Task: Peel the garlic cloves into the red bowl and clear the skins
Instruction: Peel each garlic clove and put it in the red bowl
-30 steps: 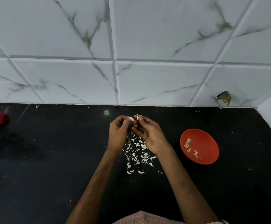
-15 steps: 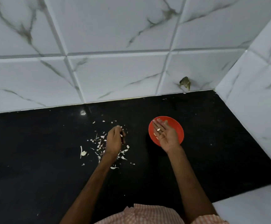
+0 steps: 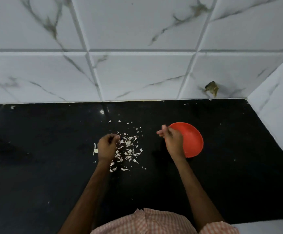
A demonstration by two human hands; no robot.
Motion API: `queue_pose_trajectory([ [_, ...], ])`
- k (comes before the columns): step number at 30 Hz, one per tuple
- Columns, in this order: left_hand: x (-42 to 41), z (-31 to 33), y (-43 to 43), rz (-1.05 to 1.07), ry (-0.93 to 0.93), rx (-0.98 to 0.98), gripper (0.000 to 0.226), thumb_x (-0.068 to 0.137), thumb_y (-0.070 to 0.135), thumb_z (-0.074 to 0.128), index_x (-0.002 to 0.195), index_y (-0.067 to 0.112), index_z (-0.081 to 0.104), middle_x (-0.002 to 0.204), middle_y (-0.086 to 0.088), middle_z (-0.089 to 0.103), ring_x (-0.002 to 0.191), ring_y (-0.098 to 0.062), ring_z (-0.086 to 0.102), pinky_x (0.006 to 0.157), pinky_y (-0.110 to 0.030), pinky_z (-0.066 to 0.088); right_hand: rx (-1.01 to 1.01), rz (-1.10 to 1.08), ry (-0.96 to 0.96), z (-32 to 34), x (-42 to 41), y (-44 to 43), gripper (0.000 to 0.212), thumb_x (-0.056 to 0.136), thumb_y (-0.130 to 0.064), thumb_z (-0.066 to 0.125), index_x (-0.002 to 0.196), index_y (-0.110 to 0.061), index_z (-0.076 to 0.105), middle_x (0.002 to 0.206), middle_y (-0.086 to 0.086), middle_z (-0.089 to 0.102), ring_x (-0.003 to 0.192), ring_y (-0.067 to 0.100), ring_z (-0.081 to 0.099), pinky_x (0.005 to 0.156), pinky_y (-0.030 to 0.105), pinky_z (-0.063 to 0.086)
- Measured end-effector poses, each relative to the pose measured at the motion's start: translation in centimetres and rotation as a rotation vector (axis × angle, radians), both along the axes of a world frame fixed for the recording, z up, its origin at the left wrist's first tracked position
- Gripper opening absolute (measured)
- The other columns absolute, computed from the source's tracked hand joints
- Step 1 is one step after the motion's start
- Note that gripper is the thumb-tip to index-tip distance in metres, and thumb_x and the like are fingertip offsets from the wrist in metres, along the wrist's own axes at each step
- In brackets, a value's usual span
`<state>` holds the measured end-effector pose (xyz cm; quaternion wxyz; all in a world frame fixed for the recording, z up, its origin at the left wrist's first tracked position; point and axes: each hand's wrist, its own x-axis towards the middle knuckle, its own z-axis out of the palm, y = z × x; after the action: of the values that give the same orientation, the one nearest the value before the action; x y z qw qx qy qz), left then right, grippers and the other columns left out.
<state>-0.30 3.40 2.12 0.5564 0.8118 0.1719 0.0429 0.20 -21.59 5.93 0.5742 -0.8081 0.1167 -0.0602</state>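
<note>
Hands, two, bare. Left hand (image 3: 107, 146): back up, fingers curled in, low over the near-left edge of the skins. You cannot tell whether it holds anything. Right hand (image 3: 173, 141): back up, fingers loosely bent, thumb and forefinger poking left, over the left rim of the bowl. Its palm is hidden, so any load cannot be told.

Skins (image 3: 128, 148): pale flakes scattered on the black counter (image 3: 52, 166) between your hands, reaching under the left one, apart from the bowl. Judged papery, near weightless and brittle, likely to drift on a breath and cling to damp fingers. Do not pinch them singly. Rake them together with the edge of your hand, then scoop.

Bowl (image 3: 192, 141): red, shallow, upright, right of the skins. Looks like light plastic, likely to skate on the polished counter, so steady it by the rim. No cloves in view, as your right hand covers part of the bowl. Expect peeled ones to be small, smooth and a little slick. Take them by the ends.

Wall (image 3: 137, 73): marbled tiles, behind.

Changes: half a second ago your right hand lay palm up, fingers straight, over the bowl with a pale bit on it. Now it is turned over at the left rim. Your left hand keeps its place at the skins. A second ago both hands met above the pile.
</note>
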Motion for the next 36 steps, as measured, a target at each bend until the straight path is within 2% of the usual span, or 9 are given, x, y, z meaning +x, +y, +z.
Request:
queue_pose_trajectory([
  [3, -0.8, -0.8, 2.3, 0.084, 0.036, 0.031, 0.007, 0.094, 0.018, 0.068, 0.096, 0.014, 0.072, 0.092, 0.003, 0.073, 0.089, -0.012, 0.069, 0.088, -0.040, 0.058, -0.150, 0.345, 0.064, -1.4, -0.5, 4.6, 0.002, 0.092, -0.018, 0.072, 0.093, -0.018, 0.073, 0.092, -0.007, 0.073, 0.085, 0.000, 0.067, 0.076, 0.011, 0.048],
  [6, -1.6, -1.7, 2.8, 0.075, 0.064, 0.076, 0.002, 0.090, 0.020, 0.073, 0.091, 0.019, 0.071, 0.089, 0.007, 0.072, 0.087, -0.008, 0.068, 0.088, -0.038, 0.057, -0.299, 0.626, 0.108, -4.3, -1.6, 8.3, 0.015, 0.090, -0.018, 0.074, 0.105, -0.015, 0.072, 0.105, -0.003, 0.070, 0.093, 0.002, 0.065, 0.082, 0.017, 0.052],
  [8, -2.2, -2.3, 3.0, 0.067, 0.096, 0.083, 0.009, 0.088, 0.025, 0.075, 0.089, 0.018, 0.070, 0.088, 0.008, 0.071, 0.085, -0.006, 0.067, 0.086, -0.036, 0.057, -0.501, 0.790, 0.113, -6.0, -2.1, 9.5, 0.027, 0.086, -0.030, 0.078, 0.106, -0.014, 0.070, 0.107, 0.000, 0.065, 0.097, 0.011, 0.059, 0.086, 0.029, 0.051],
  [11, -3.0, -3.3, 3.6, 0.021, 0.150, 0.138, 0.018, 0.087, 0.036, 0.076, 0.090, 0.020, 0.068, 0.086, 0.010, 0.071, 0.081, -0.005, 0.066, 0.080, -0.035, 0.057, -0.664, 0.925, 0.134, -7.3, -2.6, 9.9, 0.033, 0.081, -0.032, 0.081, 0.107, -0.014, 0.067, 0.111, 0.001, 0.056, 0.103, 0.015, 0.052, 0.088, 0.033, 0.047],
  [15, -3.6, -3.5, 4.0, -0.060, 0.187, 0.221, 0.024, 0.086, 0.047, 0.073, 0.083, 0.025, 0.065, 0.080, 0.010, 0.070, 0.076, -0.006, 0.065, 0.071, -0.033, 0.053, -0.709, 0.903, 0.021, -7.6, -3.2, 10.1, 0.010, 0.092, -0.021, 0.069, 0.100, -0.016, 0.066, 0.107, -0.001, 0.055, 0.103, 0.016, 0.052, 0.085, 0.033, 0.047],
  [18, -3.4, -3.6, 4.5, -0.144, 0.189, 0.276, 0.017, 0.091, 0.041, 0.069, 0.084, 0.025, 0.068, 0.077, 0.010, 0.071, 0.074, -0.008, 0.066, 0.073, -0.036, 0.056, -0.719, 0.854, -0.015, -7.5, -3.3, 10.5, 0.007, 0.098, -0.020, 0.062, 0.102, -0.015, 0.063, 0.107, -0.001, 0.059, 0.102, 0.013, 0.051, 0.088, 0.030, 0.045],
  [21, -3.1, -3.3, 5.1, -0.252, 0.171, 0.340, 0.006, 0.093, 0.023, 0.067, 0.098, 0.025, 0.070, 0.090, 0.010, 0.072, 0.086, -0.010, 0.068, 0.082, -0.036, 0.055, -0.492, 0.696, 0.031, -7.3, -3.2, 11.0, 0.004, 0.096, -0.013, 0.064, 0.096, -0.016, 0.063, 0.095, -0.004, 0.068, 0.088, 0.009, 0.060, 0.080, 0.029, 0.051],
  [26, -2.7, -2.3, 5.0, -0.401, 0.087, 0.513, 0.014, 0.096, 0.028, 0.062, 0.108, 0.025, 0.068, 0.105, 0.008, 0.067, 0.095, -0.014, 0.063, 0.076, -0.030, 0.048, -0.099, 0.403, 0.139, -6.4, -3.1, 12.2, 0.006, 0.093, -0.008, 0.069, 0.096, -0.011, 0.074, 0.084, -0.006, 0.074, 0.074, -0.003, 0.067, 0.069, 0.015, 0.051],
  [36, -2.4, -0.8, 4.4, -0.464, 0.006, 0.441, 0.014, 0.094, 0.027, 0.060, 0.090, 0.020, 0.071, 0.088, 0.002, 0.072, 0.081, -0.018, 0.065, 0.066, -0.028, 0.041, -0.035, 0.278, 0.122, -5.4, -2.1, 14.0, 0.006, 0.093, -0.006, 0.068, 0.090, -0.008, 0.073, 0.079, -0.001, 0.073, 0.071, 0.012, 0.071, 0.068, 0.033, 0.062],
])
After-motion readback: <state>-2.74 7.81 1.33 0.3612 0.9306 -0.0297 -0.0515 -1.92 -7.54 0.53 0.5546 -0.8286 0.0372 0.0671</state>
